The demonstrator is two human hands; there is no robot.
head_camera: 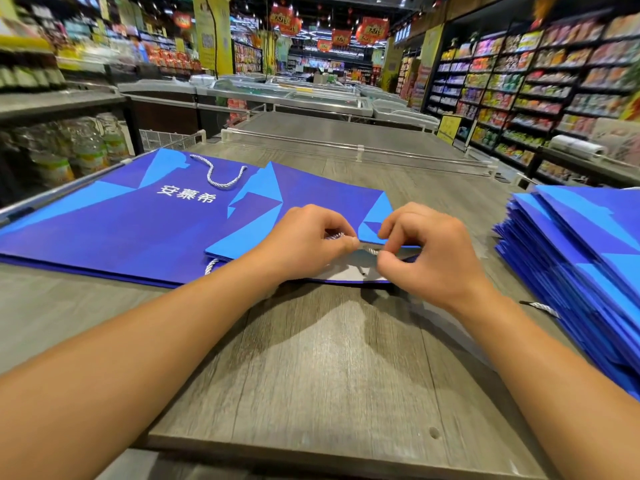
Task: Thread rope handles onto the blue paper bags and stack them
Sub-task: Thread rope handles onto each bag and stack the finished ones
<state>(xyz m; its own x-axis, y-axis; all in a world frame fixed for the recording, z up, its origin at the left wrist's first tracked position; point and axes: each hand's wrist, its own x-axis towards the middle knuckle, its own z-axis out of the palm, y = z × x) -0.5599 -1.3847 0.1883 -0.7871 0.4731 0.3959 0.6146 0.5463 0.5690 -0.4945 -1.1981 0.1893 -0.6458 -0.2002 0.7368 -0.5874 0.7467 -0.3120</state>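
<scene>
The bag being worked on (311, 199) is flat blue paper, deep royal blue with lighter sky-blue angular facets, and it lies at the centre of the grey wood-grain table (329, 358). Its near mouth edge is lifted, showing a pale inner lining with one small dark punched hole. A white-and-grey twisted rope (372, 251) runs along that opening between the two hands.

The left hand (308, 244) is curled, pinching the rope at thumb and forefinger on the bag's rim. The right hand (426, 247), at three o'clock from the left one and just beside it, is also curled, its thumb and fingertips pinching the rope's other stretch at the mouth. A further loop of the same rope shows from under the bag's near-left corner, at seven o'clock from the left hand.

At nine to ten o'clock lies one finished bag (114, 223), overlapped by the current one, printed with white characters and carrying one rope handle (221, 174) curving over its top edge. At three o'clock, well apart, sits one stack of flat blue bags (588, 271); its sheets are too many and too close to count. One loose rope end (542, 306) pokes out at the stack's near-left side.
</scene>
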